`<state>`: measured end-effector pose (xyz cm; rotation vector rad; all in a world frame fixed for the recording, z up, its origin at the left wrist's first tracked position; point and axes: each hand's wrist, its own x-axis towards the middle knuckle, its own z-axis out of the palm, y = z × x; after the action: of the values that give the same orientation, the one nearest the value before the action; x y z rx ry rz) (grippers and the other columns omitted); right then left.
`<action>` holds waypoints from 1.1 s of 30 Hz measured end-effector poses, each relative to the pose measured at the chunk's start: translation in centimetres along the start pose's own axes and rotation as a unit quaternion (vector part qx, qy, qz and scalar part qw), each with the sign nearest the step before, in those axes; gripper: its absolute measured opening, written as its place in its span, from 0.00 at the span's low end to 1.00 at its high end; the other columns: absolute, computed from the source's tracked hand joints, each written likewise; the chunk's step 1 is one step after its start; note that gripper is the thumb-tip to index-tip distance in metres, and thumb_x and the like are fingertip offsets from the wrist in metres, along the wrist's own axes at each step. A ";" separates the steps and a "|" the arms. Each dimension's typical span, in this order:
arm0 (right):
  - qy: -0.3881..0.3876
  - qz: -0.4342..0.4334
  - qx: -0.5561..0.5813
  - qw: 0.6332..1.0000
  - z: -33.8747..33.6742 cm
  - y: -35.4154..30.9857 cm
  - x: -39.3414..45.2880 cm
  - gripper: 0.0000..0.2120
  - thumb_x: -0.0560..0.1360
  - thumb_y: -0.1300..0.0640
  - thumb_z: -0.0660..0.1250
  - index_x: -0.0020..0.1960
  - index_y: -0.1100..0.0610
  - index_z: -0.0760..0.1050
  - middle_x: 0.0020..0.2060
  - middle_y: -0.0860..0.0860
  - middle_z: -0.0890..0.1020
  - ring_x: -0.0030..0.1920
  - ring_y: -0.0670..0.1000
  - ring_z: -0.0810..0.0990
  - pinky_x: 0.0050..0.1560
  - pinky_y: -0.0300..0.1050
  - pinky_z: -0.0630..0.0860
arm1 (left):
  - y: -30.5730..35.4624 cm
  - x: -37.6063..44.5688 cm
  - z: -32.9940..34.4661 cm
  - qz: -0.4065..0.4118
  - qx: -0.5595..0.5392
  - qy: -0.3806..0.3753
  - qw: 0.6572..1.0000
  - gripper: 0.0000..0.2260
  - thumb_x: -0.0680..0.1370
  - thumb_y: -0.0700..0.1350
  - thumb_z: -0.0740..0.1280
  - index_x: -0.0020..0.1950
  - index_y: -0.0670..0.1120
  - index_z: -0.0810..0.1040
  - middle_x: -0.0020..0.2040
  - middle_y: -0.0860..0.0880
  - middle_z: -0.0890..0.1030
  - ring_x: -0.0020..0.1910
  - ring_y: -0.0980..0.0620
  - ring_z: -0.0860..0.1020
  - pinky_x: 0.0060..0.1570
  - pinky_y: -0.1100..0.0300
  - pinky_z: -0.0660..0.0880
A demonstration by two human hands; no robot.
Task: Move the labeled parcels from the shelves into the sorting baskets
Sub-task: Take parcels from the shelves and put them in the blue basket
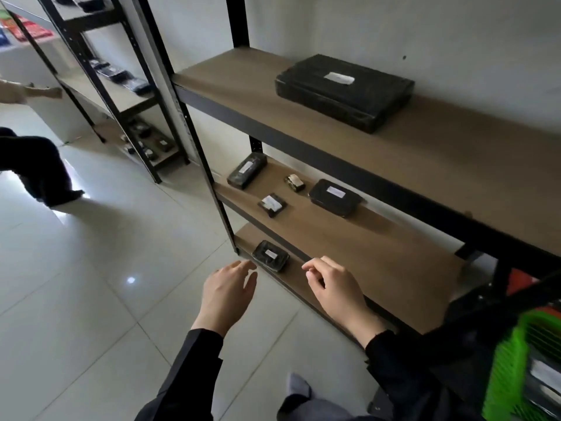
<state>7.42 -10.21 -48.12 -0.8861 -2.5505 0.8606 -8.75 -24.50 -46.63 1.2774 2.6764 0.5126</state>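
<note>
A small black parcel with a white label (271,256) lies at the left end of the bottom shelf (379,262). My left hand (228,291) hovers just below and left of it, fingers apart, holding nothing. My right hand (334,287) hangs over the shelf's front edge to the parcel's right, fingers loosely curled and empty. The middle shelf (394,226) carries several labeled black parcels, among them a long one (246,171) and a flat one (334,197). A large black parcel (344,91) rests on the upper shelf. A green basket (513,369) shows at the lower right with parcels inside.
A second black rack (127,95) with more parcels stands further left along the wall. Another person's leg (45,174) and arm (30,92) are at the far left on the white tiled floor (91,299). An orange-red basket (520,282) peeks out behind the green one.
</note>
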 end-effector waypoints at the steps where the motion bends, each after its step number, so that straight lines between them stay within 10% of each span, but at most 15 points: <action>1: 0.009 0.001 -0.001 1.000 0.3 -0.3 1.2 0.08 0.78 0.55 0.60 0.51 0.52 0.78 0.45 0.47 0.80 0.40 0.48 0.79 0.39 0.43 0.74 | -0.7 1.1 -0.2 0.001 -0.001 0.000 1.000 0.11 0.80 0.50 0.59 0.58 0.53 0.78 0.52 0.53 0.82 0.49 0.50 0.81 0.45 0.57 0.74; 17: 0.076 0.185 0.070 0.977 8.3 -1.4 13.4 0.08 0.77 0.61 0.61 0.48 0.52 0.76 0.41 0.46 0.80 0.42 0.44 0.79 0.41 0.39 0.77 | -12.4 19.3 -1.0 0.076 -0.066 -0.063 0.993 0.08 0.78 0.45 0.62 0.51 0.48 0.80 0.46 0.51 0.83 0.43 0.49 0.81 0.37 0.59 0.72; 33: -0.016 0.331 0.114 0.936 12.3 7.2 28.9 0.21 0.79 0.61 0.58 0.71 0.55 0.64 0.69 0.56 0.70 0.66 0.53 0.71 0.62 0.45 0.68 | -13.5 33.6 11.5 0.072 -0.068 -0.144 0.985 0.10 0.77 0.42 0.58 0.48 0.43 0.78 0.45 0.44 0.83 0.45 0.42 0.79 0.49 0.51 0.74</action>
<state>-16.99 7.45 -59.62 -1.6956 -2.1095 1.3222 -36.85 -3.53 -61.33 1.3930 2.2872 0.4765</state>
